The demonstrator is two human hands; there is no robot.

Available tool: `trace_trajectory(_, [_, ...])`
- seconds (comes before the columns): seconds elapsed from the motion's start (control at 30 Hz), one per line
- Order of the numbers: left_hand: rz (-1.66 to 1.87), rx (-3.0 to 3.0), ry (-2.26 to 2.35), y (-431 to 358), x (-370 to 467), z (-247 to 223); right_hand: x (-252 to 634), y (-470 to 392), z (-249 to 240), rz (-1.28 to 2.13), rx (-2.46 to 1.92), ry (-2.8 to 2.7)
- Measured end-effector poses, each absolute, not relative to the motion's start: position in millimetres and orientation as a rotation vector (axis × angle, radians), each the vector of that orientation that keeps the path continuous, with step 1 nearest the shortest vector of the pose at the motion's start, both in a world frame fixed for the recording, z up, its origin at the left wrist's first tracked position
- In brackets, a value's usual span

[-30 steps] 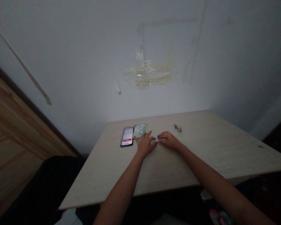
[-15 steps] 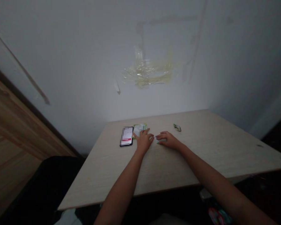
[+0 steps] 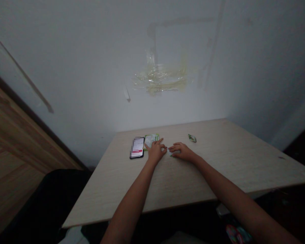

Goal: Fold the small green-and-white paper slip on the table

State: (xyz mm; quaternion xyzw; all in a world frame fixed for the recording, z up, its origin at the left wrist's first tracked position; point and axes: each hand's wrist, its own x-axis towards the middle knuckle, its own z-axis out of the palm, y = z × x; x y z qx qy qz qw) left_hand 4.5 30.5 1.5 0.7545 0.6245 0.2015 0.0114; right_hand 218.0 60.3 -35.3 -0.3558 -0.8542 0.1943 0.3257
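Observation:
A small green-and-white piece of paper lies on the table between my hands. My left hand has its thumb and forefinger pinched together at the paper's left edge, with the other fingers spread. From the right, my right hand keeps its fingers over the paper and hides part of it. Just behind my left hand is a green-and-white printed sheet, partly covered by the fingers. A phone with a lit screen rests left of that sheet.
A small folded green piece lies beyond my right hand. The pale wooden table meets a wall with clear tape stuck on it. A dark scrap is near the table's right edge.
My left thumb and forefinger have closed together at the paper's edge. The paper shows a little more between my hands; the right hand has barely moved.

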Motion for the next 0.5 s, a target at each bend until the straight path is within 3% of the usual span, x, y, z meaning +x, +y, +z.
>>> trace_trajectory(0.5, [0.455,2.335,1.896,27.7,2.0,1.1,217.5,61.0,-31.0,0.526,-0.926,-2.282])
